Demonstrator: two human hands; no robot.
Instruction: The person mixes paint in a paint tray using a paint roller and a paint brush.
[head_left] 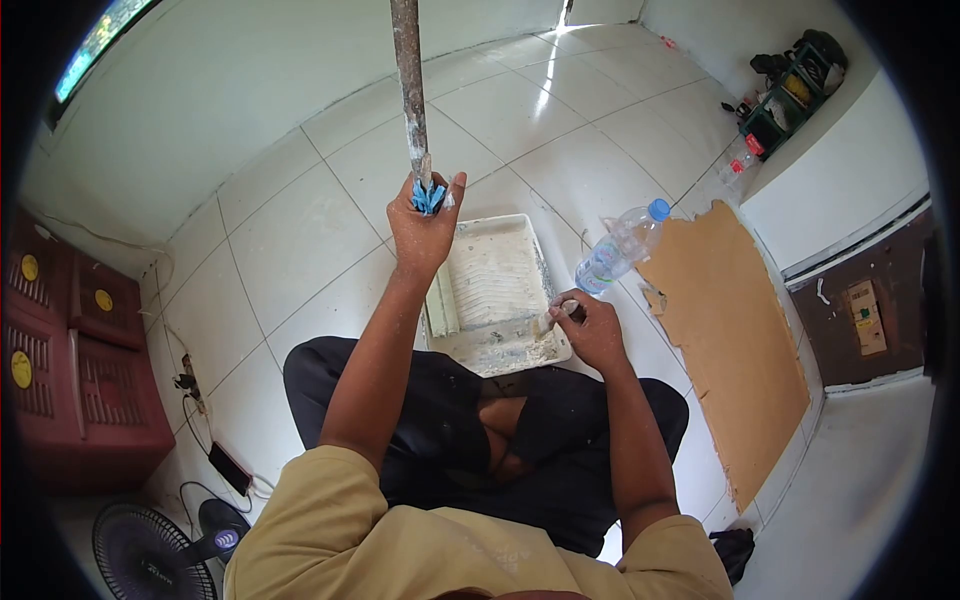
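My left hand (426, 228) is closed around a long pole (410, 80), at a spot wrapped in blue material (428, 198). The pole is rusty brown and speckled with white paint. Below that hand a pale paint roller (442, 302) lies along the left side of a white paint tray (520, 250); my forearm hides whether pole and roller join. My right hand (598, 332) pinches a small, paint-smeared tool (547, 323) over the tray's lower right corner, where thick whitish paint sits. What kind of tool it is, I cannot make out.
A water bottle (622, 248) with a blue cap stands right of the tray, by a torn cardboard sheet (735, 350). At left are a maroon cabinet (80, 350), a power strip (190, 383), a phone (230, 468) and a fan (150, 555). A green crate (790, 100) stands far right.
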